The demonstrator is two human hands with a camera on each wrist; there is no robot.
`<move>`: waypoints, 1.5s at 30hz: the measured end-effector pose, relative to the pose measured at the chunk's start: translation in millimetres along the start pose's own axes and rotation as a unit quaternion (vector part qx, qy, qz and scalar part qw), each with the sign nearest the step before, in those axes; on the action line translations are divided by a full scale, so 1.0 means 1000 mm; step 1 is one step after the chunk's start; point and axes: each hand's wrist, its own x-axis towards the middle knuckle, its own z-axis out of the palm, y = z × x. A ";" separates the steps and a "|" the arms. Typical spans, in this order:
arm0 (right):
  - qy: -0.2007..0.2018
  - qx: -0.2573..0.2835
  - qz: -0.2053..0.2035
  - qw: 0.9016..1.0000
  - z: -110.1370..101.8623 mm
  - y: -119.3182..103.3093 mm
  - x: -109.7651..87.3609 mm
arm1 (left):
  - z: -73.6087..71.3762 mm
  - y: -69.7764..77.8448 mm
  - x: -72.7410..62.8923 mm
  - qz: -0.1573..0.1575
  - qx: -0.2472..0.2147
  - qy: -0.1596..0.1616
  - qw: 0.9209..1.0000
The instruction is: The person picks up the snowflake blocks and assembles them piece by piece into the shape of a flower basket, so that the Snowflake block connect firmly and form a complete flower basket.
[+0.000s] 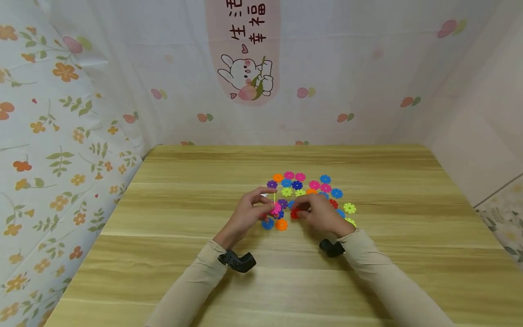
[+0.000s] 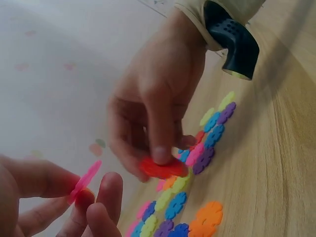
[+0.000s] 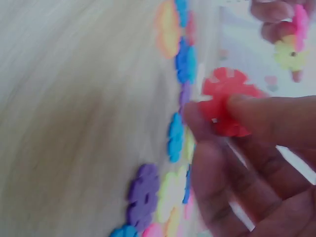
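My left hand point(image 1: 248, 210) pinches a pink notched plastic disc point(image 2: 87, 180) between thumb and fingertips. A yellow-green disc point(image 3: 290, 52) is joined to the pink one at an angle, seen nearly edge-on in the head view. My right hand point(image 1: 323, 211), just to the right, pinches a red notched disc point(image 3: 228, 109) between thumb and fingers. In the left wrist view the red disc lies almost flat in the right fingertips, apart from the pink disc. Both held discs are above the loose pieces.
Several loose discs lie on the wooden table beneath and beyond the hands, among them an orange disc point(image 1: 281, 225), a blue disc point(image 1: 267, 223) and a yellow-green disc point(image 1: 349, 208). A printed curtain point(image 1: 327, 68) hangs behind the table's far edge.
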 end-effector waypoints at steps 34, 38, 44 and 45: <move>0.108 0.130 -0.078 0.982 -0.008 -0.029 -0.002 | 0.016 0.012 0.002 0.008 0.013 -0.024 1.000; 0.133 0.121 -0.089 0.980 -0.002 -0.031 -0.003 | 0.021 0.011 0.003 -0.002 0.026 0.000 1.000; 0.148 0.110 -0.104 0.977 0.006 -0.030 -0.002 | 0.021 0.011 0.000 -0.020 0.033 0.006 0.999; 0.144 0.111 -0.105 0.978 0.005 -0.028 -0.002 | 0.020 0.012 -0.001 -0.022 0.030 0.002 0.999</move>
